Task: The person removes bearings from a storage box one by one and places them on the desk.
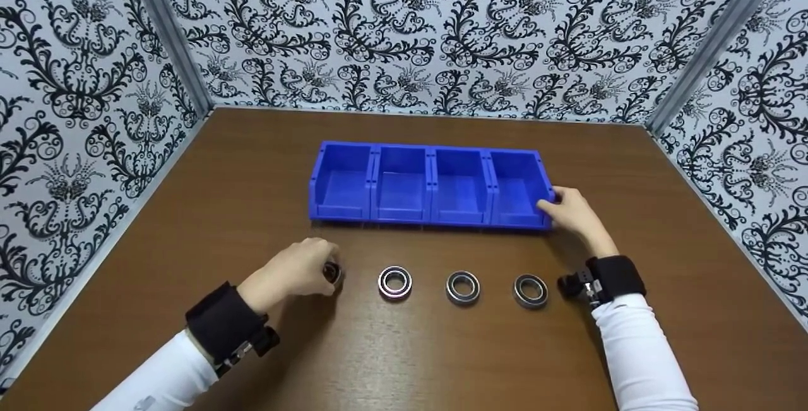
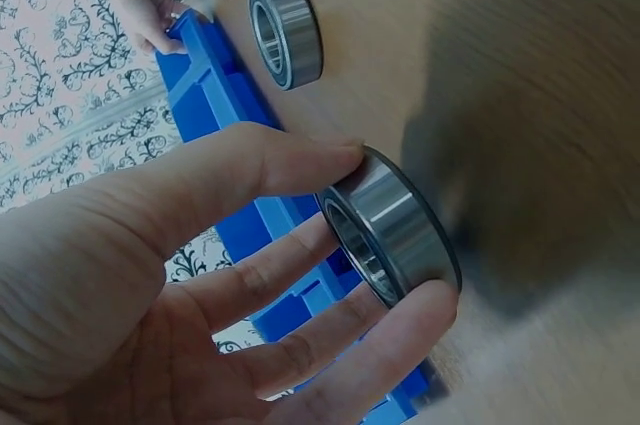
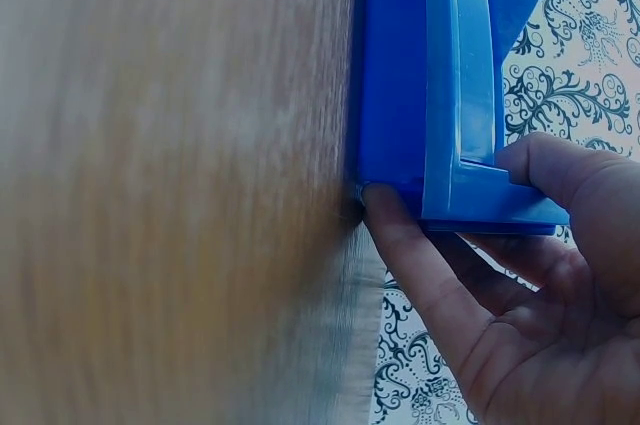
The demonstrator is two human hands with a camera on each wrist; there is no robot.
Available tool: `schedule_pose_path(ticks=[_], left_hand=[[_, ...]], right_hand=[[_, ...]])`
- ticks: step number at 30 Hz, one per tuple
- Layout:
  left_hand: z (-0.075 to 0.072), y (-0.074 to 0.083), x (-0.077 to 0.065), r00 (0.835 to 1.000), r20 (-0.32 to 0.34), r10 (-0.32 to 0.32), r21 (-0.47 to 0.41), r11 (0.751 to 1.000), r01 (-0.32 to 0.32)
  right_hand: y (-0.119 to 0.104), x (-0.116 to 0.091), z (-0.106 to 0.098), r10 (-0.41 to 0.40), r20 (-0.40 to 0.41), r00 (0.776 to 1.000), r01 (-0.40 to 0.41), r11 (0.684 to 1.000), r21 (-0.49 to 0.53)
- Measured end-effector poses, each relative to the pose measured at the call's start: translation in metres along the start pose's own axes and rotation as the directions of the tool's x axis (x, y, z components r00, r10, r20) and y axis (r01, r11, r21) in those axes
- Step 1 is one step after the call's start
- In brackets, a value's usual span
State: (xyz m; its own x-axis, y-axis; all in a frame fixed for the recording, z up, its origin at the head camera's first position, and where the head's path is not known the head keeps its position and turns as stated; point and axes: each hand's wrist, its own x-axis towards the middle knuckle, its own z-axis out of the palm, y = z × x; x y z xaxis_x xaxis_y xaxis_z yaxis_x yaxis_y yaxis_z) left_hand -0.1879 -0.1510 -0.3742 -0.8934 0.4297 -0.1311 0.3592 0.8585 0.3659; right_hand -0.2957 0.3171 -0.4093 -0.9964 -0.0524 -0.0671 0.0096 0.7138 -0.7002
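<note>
My left hand pinches a steel ball bearing between thumb and fingertips, tilted on its edge over the wooden table. In the left wrist view its outer ring and open bore show, with a shadow beside it on the wood. A row of joined blue bins stands beyond the hands. At its right front corner my right hand grips the end bin, thumb over the rim and fingers along the outer side and bottom edge in the right wrist view.
On the table, three more bearings lie flat in a line in front of the bins: a left one, a middle one and a right one. Patterned wall panels enclose the back and sides.
</note>
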Motion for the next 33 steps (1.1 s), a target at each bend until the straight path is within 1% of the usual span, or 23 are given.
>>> schedule_pose_path(ticks=[7, 24, 33], left_hand=[[0.0036, -0.0033, 0.0001, 1.0, -0.002, 0.003, -0.012, 1.0, -0.003], [0.0071, -0.0023, 0.0038, 1.0, 0.015, -0.025, 0.012, 1.0, 0.025], [0.0102, -0.003, 0.0032, 1.0, -0.013, -0.01, 0.023, 1.0, 0.011]], right_hand=[[0.0011, 0.0006, 0.0009, -0.035, -0.001, 0.999, 0.035, 0.999, 0.017], [0.0003, 0.0004, -0.0007, -0.013, 0.013, 1.0, 0.012, 0.999, 0.032], [0.0014, 0.0007, -0.0003, -0.025, 0.005, 1.0, 0.024, 0.999, 0.024]])
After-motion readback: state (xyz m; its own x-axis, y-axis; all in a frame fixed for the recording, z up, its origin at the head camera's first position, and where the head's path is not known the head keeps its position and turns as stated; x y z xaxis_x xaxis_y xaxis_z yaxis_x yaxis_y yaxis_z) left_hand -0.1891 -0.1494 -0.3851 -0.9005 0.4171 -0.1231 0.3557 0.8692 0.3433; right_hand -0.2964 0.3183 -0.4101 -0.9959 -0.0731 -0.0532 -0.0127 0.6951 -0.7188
